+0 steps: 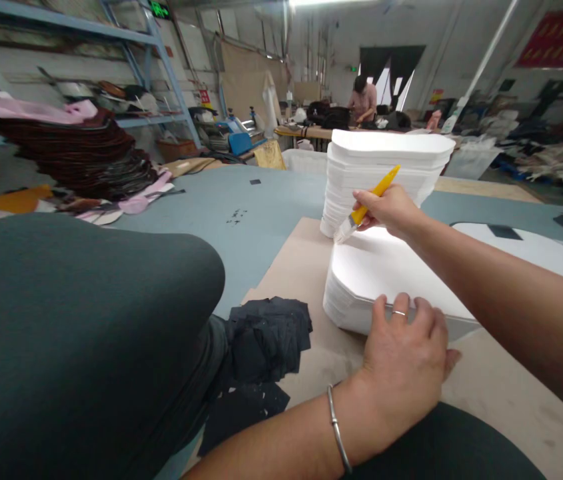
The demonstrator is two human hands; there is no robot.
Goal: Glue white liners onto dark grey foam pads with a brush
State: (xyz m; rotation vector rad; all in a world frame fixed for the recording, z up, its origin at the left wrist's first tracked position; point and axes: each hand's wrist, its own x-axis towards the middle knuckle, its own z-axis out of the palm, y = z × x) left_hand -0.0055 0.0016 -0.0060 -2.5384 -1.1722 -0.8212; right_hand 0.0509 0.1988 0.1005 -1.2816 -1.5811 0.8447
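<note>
Dark material (86, 320), blue-grey table (201, 207), workshop shelving (164, 73)

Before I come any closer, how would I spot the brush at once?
On the blue-green table, a tall white stack stands behind a low white stack. At the low one's far left corner, the right hand holds the brush, bristles down. Its bright yellow handle sets it apart from the white stacks and the dark pieces.

I can't read any words: the yellow characters on the red banner (560, 39), black marks on my blue-green surface (206, 200) and glowing green sign (159, 9) are too unclear.
</note>
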